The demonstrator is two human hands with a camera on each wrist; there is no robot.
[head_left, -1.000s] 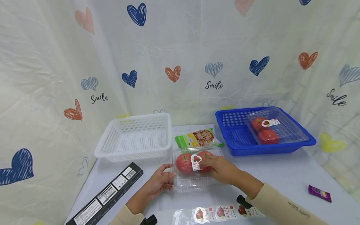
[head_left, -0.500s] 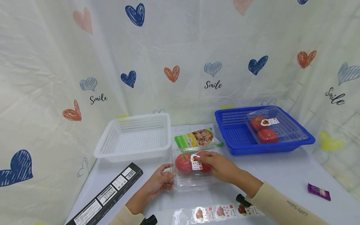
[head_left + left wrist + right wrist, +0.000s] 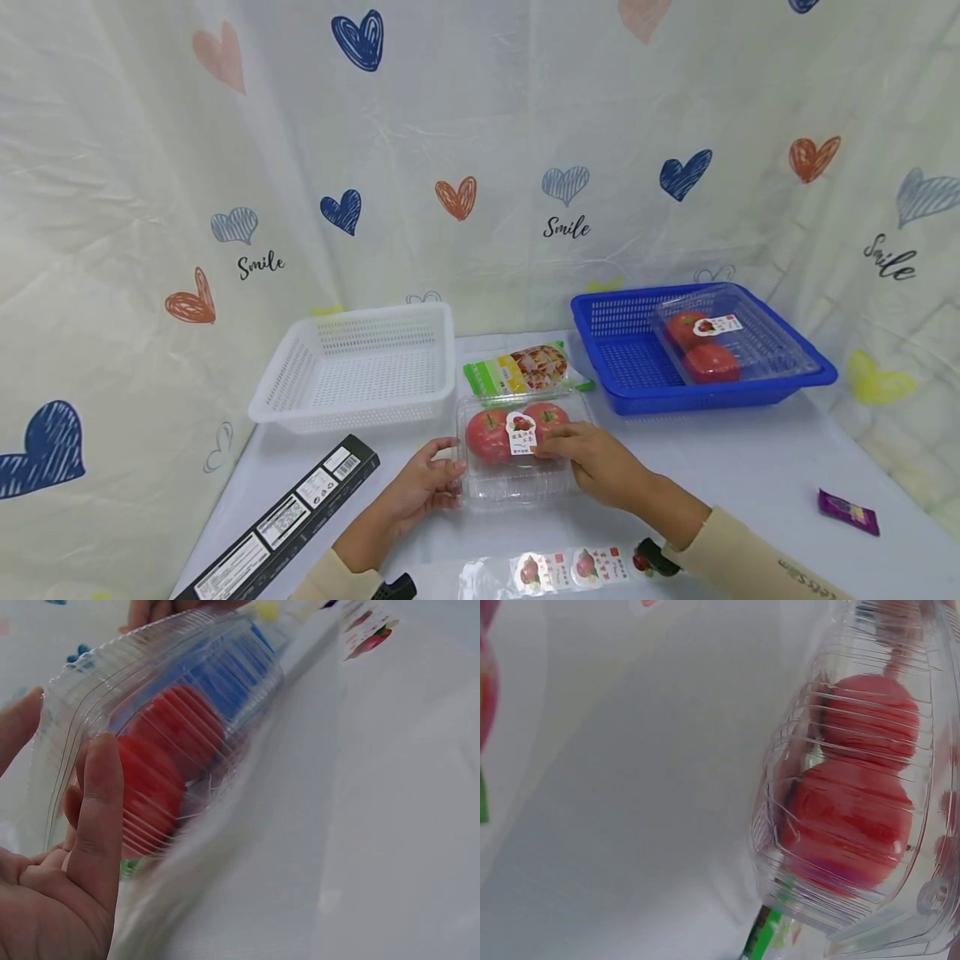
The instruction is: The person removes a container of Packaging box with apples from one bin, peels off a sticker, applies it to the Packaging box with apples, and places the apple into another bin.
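Note:
A clear plastic clamshell box (image 3: 502,487) with two tomatoes (image 3: 487,437) inside lies mid-table in the head view. On its lid sits a white label (image 3: 521,435) with a tomato picture. My left hand (image 3: 424,483) holds the box's left edge between thumb and fingers; its fingers (image 3: 101,817) lie along the ribbed side in the left wrist view. My right hand (image 3: 603,467) touches the lid with its fingertips at the label's lower right edge. The right wrist view shows the ribbed box (image 3: 847,825) but not the right hand's fingertips.
Behind the box lies a green-and-yellow food packet (image 3: 517,371). A white basket (image 3: 352,412) stands back left; a blue basket (image 3: 630,400) holds another labelled tomato box (image 3: 780,358). A black carton (image 3: 285,517), label strip (image 3: 555,573) and purple packet (image 3: 847,511) lie around.
My right fingertips have slid from the label's upper part down to its lower right edge, showing more of the label and right tomato. The left hand keeps its hold.

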